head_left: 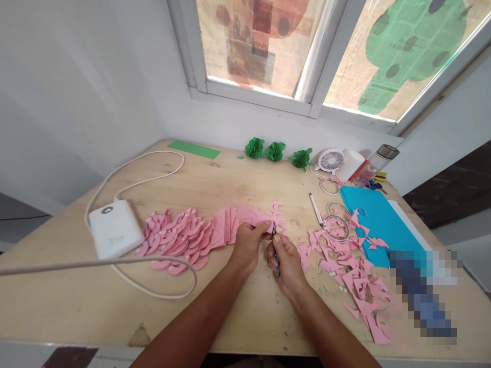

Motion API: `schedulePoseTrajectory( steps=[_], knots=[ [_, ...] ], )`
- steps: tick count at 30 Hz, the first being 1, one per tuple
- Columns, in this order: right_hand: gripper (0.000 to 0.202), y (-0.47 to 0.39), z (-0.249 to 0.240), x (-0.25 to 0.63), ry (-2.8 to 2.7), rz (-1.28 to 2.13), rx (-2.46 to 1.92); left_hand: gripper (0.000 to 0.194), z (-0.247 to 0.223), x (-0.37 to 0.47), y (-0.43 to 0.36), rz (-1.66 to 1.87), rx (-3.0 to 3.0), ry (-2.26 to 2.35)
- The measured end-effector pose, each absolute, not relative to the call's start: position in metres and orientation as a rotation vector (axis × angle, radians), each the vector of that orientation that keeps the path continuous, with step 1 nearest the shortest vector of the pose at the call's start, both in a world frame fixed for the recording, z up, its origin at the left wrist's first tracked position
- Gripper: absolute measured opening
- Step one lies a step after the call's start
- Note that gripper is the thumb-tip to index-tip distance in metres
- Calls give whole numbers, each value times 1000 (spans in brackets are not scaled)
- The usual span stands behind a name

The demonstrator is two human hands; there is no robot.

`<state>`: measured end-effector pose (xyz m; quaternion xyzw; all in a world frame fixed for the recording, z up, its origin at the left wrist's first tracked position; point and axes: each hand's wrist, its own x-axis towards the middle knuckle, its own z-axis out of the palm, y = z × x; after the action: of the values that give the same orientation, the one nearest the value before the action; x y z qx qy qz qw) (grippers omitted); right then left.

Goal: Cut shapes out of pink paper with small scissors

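Observation:
My left hand [247, 244] is closed on a piece of pink paper [264, 225], pinched between thumb and fingers. In my right hand [287, 260] is a small pair of dark scissors [276, 255], its blades at the right edge of the pink paper. Both hands are close together over the middle of the wooden table. Left of my left hand lies an overlapping row of pink paper cut-outs [184, 235], curved in outline. Loose pink paper scraps [353, 266] are scattered to the right of my right hand.
A white power bank [115, 230] with a looping cable [153, 294] lies left. Green paper flowers [274, 152] and a green strip [194, 149] sit at the back. Tape rolls [336, 227], a white pen [315, 208], blue paper [383, 220], a small fan [331, 160] and a bottle [378, 163] stand right.

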<state>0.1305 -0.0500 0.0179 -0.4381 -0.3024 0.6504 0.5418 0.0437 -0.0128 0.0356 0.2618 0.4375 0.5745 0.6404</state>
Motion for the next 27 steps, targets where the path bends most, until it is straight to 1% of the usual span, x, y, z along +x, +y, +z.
schedulePoseTrajectory(
  steps=[17, 27],
  knots=[
    [31, -49, 17, 133, -734, 1561, -1079, 23, 45, 36, -11, 1248, 623, 954],
    [32, -51, 19, 132, -724, 1561, -1066, 25, 45, 36, -9, 1226, 662, 993]
  ],
)
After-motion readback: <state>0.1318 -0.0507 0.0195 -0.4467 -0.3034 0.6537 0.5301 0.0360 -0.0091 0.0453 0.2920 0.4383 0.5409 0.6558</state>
